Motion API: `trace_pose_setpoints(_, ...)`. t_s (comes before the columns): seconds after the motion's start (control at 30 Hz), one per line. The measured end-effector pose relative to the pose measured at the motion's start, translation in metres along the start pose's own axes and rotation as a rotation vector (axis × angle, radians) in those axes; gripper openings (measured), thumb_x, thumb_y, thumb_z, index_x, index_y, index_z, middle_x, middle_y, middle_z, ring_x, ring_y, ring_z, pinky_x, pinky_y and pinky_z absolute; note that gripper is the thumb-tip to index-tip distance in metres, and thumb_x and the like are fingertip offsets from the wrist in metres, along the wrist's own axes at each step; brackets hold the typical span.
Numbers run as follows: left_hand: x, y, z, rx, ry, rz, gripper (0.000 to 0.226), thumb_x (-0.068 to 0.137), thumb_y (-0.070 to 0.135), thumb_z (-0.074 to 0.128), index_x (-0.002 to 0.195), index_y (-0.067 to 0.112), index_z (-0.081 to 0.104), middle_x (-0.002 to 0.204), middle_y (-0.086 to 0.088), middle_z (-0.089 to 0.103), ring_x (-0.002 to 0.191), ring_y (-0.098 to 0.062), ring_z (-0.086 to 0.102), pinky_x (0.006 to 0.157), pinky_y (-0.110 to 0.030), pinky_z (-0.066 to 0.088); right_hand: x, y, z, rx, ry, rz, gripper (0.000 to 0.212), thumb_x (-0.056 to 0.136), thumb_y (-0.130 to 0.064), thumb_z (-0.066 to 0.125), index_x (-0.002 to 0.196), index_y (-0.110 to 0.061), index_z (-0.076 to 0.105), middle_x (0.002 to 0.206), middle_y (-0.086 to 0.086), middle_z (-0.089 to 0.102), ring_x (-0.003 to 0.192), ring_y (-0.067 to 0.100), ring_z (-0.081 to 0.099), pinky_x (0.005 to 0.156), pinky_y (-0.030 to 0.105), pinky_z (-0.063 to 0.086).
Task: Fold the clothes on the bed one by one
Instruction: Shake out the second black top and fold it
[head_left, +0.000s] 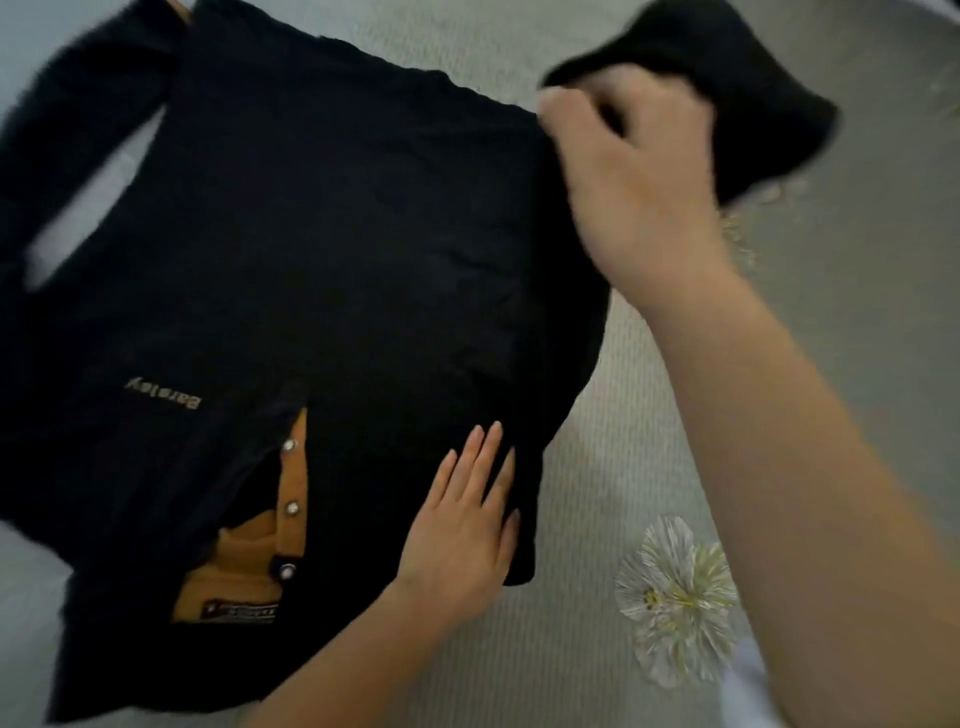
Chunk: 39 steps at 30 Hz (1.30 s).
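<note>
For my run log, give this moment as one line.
left hand flat on black long-sleeved polo shirt | right hand grips its sleeve

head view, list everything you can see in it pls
shirt: one, black, spread flat on the bed, collar end nearest the person
lifted sleeve: one, black, raised at the upper right
other sleeve: one, black, lying at the upper left
placket: one, mustard lining, open at the collar
snap buttons: three, silver, along the placket
lettering: one line, gold, on the chest left of the placket
bed cover: one, pale grey, ribbed, under the shirt
flower print: one clear, white and yellow, lower right of the cover
left hand: one, fingers straight, pressing the shirt right of the placket
right hand: one, gripping the lifted sleeve
</note>
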<state>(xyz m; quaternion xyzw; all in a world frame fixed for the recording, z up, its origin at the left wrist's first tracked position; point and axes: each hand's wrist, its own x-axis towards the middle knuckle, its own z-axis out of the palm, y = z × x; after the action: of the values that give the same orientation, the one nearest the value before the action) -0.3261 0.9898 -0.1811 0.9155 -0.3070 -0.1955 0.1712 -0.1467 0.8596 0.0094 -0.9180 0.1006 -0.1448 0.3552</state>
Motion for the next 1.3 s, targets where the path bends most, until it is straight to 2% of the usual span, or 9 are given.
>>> trace_pose_setpoints(0.1,-0.004,-0.005,-0.01,0.164,-0.046,0.13,0.059,0.093,0.032,0.017,0.147,0.012,0.031,0.148,-0.013,0.04,0.141,-0.036,0.028,0.116,-0.055,0.007,-0.006,-0.008,0.054,-0.249,-0.604,-0.016,0.029,0.095,-0.037,0.045,0.1,-0.02,0.068,0.138,0.007,0.05,0.137,0.028,0.032,0.113,0.048,0.026)
trace_pose_setpoints(0.2,-0.012,-0.005,-0.013,0.166,-0.089,0.159,0.064,0.091,0.031,0.011,0.15,0.009,0.018,0.152,-0.016,0.031,0.141,-0.039,0.026,0.115,-0.057,0.008,-0.036,0.033,0.063,-0.403,-0.747,0.056,0.032,0.095,-0.026,0.046,0.12,-0.015,0.062,0.135,0.008,0.051,0.134,0.031,0.036,0.11,0.05,0.031)
trace_pose_setpoints(0.3,-0.027,-0.007,-0.011,0.144,-0.128,0.218,0.061,0.093,0.037,0.02,0.149,0.012,0.024,0.153,-0.01,0.033,0.142,-0.033,0.029,0.115,-0.051,0.016,-0.087,0.071,0.062,-0.534,-0.815,0.154,0.057,0.097,-0.035,0.047,0.15,-0.027,0.027,0.161,0.001,0.011,0.149,0.023,0.002,0.119,0.048,0.011)
trace_pose_setpoints(0.4,-0.04,-0.015,-0.016,0.164,-0.2,0.322,0.047,0.09,0.044,0.04,0.129,0.026,0.061,0.136,0.002,0.056,0.13,-0.019,0.049,0.111,-0.039,0.033,-0.12,0.096,0.059,-0.701,-0.828,0.13,0.07,0.095,-0.05,0.044,0.152,-0.036,0.006,0.162,-0.004,-0.01,0.147,0.021,-0.014,0.118,0.047,0.002)
trace_pose_setpoints(0.53,-0.038,-0.039,-0.038,-0.085,-0.235,0.376,0.041,0.094,0.022,0.04,0.132,0.016,0.054,0.136,-0.004,0.053,0.131,-0.02,0.043,0.119,-0.036,0.018,-0.134,0.104,0.066,-0.774,-0.769,0.111,0.076,0.094,-0.052,0.042,0.153,-0.03,0.0,0.161,-0.001,-0.016,0.146,0.022,-0.02,0.119,0.047,-0.002)
trace_pose_setpoints(0.63,-0.026,-0.072,-0.072,-0.358,0.024,0.128,0.041,0.087,0.019,0.034,0.105,0.014,0.071,0.107,-0.003,0.067,0.103,-0.022,0.06,0.094,-0.036,0.047,-0.135,0.093,0.079,-0.749,-0.687,0.034,0.076,0.095,-0.048,0.044,0.153,-0.025,0.001,0.16,-0.002,-0.016,0.145,0.019,-0.021,0.117,0.043,-0.005)
trace_pose_setpoints(0.87,0.042,-0.175,-0.147,-0.594,0.484,-0.484,0.027,0.088,0.005,0.048,0.088,0.025,0.067,0.085,0.01,0.065,0.08,-0.009,0.061,0.078,-0.027,0.048,-0.106,0.069,0.146,-0.616,-0.528,-0.116,0.064,0.1,-0.039,0.037,0.153,-0.021,0.007,0.162,0.001,0.0,0.148,0.018,-0.008,0.118,0.034,-0.002)
trace_pose_setpoints(1.1,0.109,-0.212,-0.172,-0.429,0.503,-0.422,0.024,0.089,0.014,0.052,0.11,0.019,0.063,0.109,0.001,0.055,0.087,-0.004,0.052,0.074,-0.007,0.035,-0.108,0.086,0.179,-0.632,-0.498,-0.092,0.063,0.097,-0.053,0.011,0.153,-0.026,0.004,0.162,0.001,-0.001,0.149,0.017,-0.009,0.121,0.037,-0.002)
trace_pose_setpoints(1.3,0.18,-0.205,-0.172,-0.163,0.49,-0.363,0.05,0.084,0.048,0.057,0.123,0.018,0.052,0.135,-0.006,0.038,0.125,-0.022,0.032,0.089,-0.02,0.032,-0.108,0.087,0.181,-0.606,-0.477,-0.075,0.062,0.097,-0.051,0.021,0.153,-0.026,0.012,0.162,0.001,0.006,0.149,0.017,-0.003,0.121,0.038,0.006)
